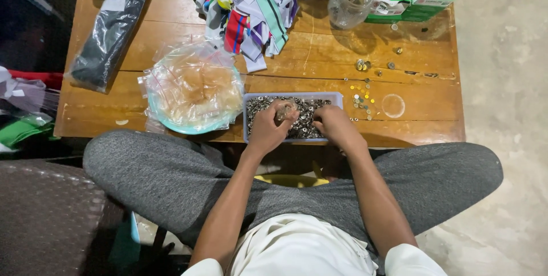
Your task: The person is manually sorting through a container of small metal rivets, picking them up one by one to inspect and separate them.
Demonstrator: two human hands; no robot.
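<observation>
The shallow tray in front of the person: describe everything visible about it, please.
The tray is a shallow rectangular container with pale bluish, plastic-looking walls. It lies flat near the front edge of the low wooden table, right of a round plate covered with clear bags. It is filled with small silvery metal pieces, too small to identify. The left hand and right hand both rest in it, covering its middle and right part.

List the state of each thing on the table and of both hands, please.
Tray: open, full of small metal pieces.
Left hand: closed on a small piece, over the tray.
Right hand: fingers down in the tray.
Glass jar: upright.
Plastic bags: piled on a plate.
</observation>
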